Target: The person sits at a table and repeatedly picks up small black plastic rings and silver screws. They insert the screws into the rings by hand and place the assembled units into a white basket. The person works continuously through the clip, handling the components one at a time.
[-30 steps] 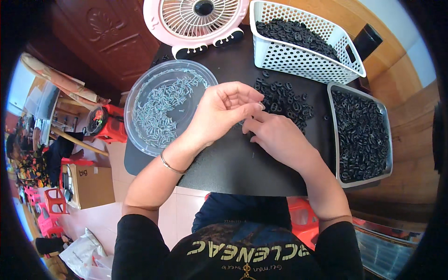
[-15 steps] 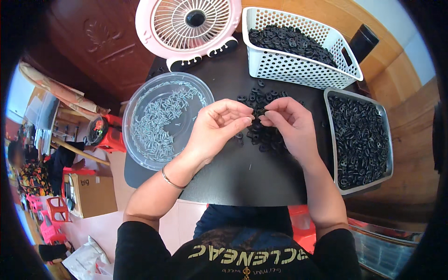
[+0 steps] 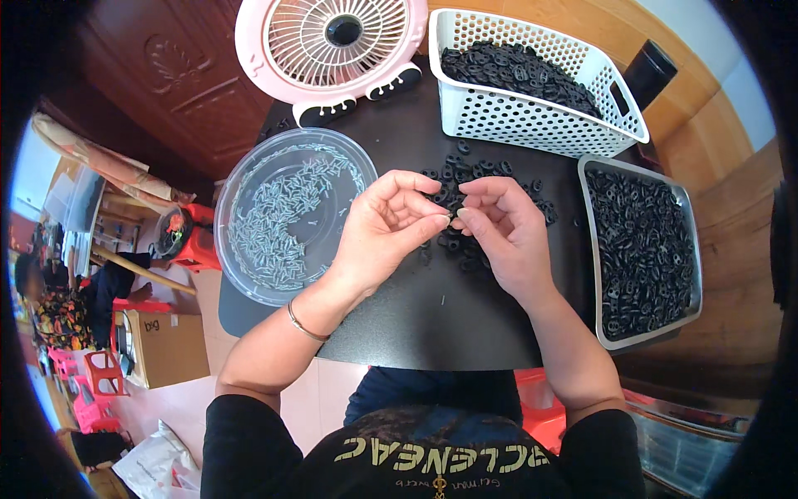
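My left hand is closed in a pinch, thumb against forefinger, over the middle of the dark table. Its fingertips meet those of my right hand, which is pinched too. Whatever small thing sits between the fingertips is mostly hidden and too small to name. Directly behind and under the hands lies a loose pile of small black oval parts with holes in them. Left of my left hand stands a round clear plastic tub holding many short silvery pins.
A pink fan stands at the back left. At the back right is a white perforated basket heaped with black parts; a metal tray of similar parts lies to the right. One pin rests on the table.
My fingertips stay together at nearly the same spot; the right hand has shifted slightly left and its fingers have closed in a little. The tub, basket and tray stand as before.
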A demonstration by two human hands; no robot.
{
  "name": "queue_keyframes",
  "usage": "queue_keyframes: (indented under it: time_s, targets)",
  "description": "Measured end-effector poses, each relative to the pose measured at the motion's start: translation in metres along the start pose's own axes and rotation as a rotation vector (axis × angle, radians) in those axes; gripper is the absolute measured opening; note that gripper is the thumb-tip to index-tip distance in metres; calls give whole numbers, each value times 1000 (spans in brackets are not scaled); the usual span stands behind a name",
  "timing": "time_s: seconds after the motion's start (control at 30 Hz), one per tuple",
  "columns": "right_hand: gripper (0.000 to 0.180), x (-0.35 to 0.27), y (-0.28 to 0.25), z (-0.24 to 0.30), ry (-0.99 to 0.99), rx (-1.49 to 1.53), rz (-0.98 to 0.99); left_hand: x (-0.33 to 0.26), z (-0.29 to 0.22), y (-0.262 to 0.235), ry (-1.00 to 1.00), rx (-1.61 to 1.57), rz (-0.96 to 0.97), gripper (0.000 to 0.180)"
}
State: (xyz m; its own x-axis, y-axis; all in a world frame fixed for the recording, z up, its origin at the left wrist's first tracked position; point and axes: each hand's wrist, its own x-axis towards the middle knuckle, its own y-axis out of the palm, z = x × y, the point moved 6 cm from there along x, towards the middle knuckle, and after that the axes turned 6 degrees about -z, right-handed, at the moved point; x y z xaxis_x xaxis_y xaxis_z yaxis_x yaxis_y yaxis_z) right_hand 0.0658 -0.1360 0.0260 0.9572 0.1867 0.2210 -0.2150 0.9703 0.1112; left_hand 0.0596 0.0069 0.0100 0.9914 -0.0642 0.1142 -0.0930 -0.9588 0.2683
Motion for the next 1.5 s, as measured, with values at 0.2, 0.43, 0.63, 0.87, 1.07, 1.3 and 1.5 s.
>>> queue_keyframes:
  time_s: [0.2,0.43,0.63,0.87,1.07,1.3,1.5]
  targets:
    - [20,0,1,-1,-33,-7,15,0,-1,0,8,-27,1,32]
    - [21,0,1,-2,-108,-84,9,1,1,0,0,-34,-6,33]
    - [21,1,0,0,-199,-283,38,-1,0,-2,19,52,-11,36]
    - [19,1,-2,-10,14,-66,52,0,-4,2,33,41,-41,37]
    - [20,1,-2,-9,62,-10,26,1,3,-3,19,65,-42,18]
    - [20,1,-1,-8,29,-2,32,0,7,-4,-71,216,-31,10]
    - [20,0,0,-10,28,-55,41,0,9,-5,-66,222,-18,9]
